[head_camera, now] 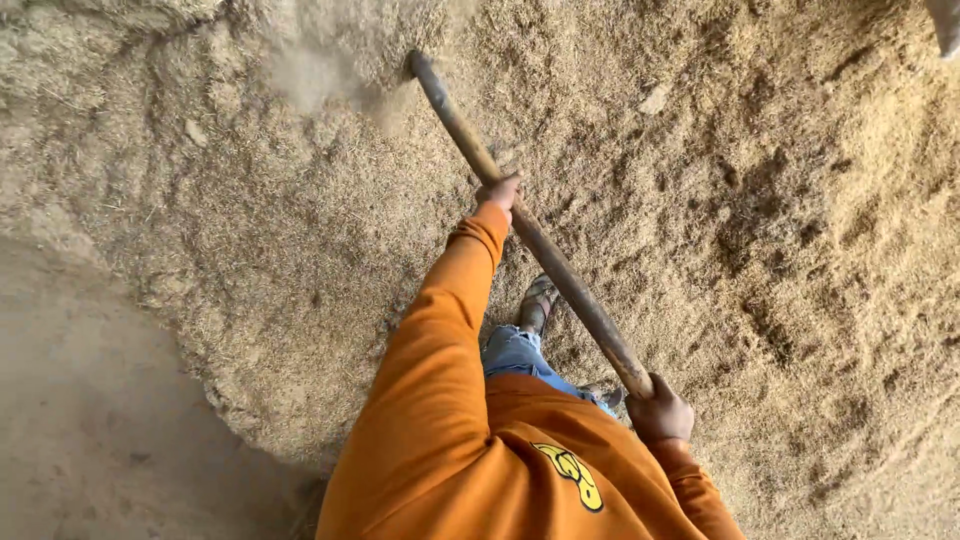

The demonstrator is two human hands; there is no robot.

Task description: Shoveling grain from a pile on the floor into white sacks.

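Observation:
I hold a long brown wooden tool handle (560,275) with both hands. My left hand (500,191) grips it partway along the shaft, arm stretched out in an orange sleeve. My right hand (658,410) is closed round its near end, close to my body. The handle slants up and to the left, and its far end (415,62) is buried in a heap of tan, straw-like husk (300,200). The tool's head is hidden in the husk, where a puff of dust rises.
Husk covers the ground ahead and to the right, with darker, damper patches (770,220). Bare smooth earth floor (90,400) lies at the lower left. My sandalled foot (537,300) stands on the husk beneath the handle.

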